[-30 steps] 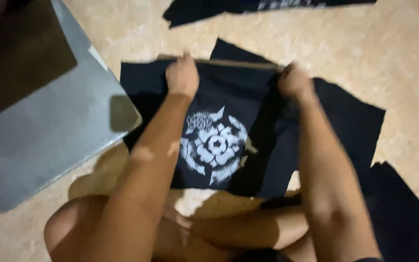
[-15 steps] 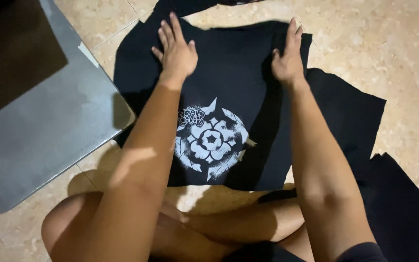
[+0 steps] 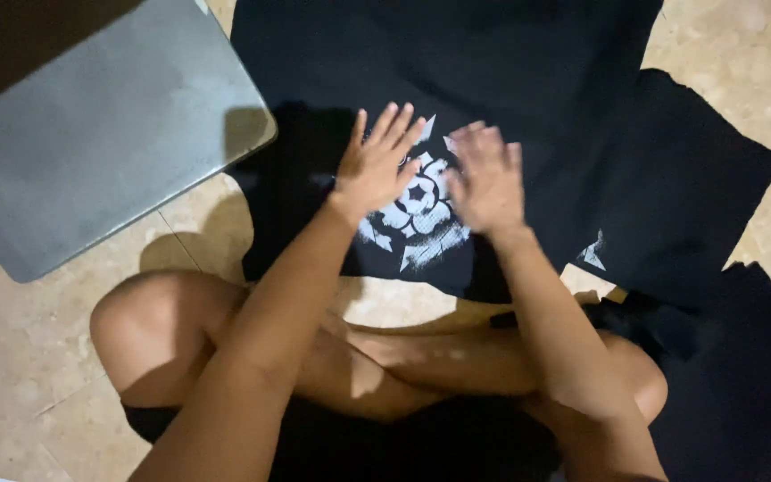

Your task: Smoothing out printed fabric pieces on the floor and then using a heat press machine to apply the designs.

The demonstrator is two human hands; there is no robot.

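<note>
Head view: left hand [image 3: 377, 170] and right hand [image 3: 485, 178], fingers spread wide, flat on printed black cloth [image 3: 510, 89] on floor [image 3: 37, 357].

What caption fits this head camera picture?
Both hands, left hand and right hand, rest flat on a black printed cloth on the floor.

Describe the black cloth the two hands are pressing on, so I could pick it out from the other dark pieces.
On the beige tiled floor, right of the grey flat board, lie several black cloths. The black cloth under the left hand and right hand is the one meant. It alone shows a round white flower-like print in full.
</note>
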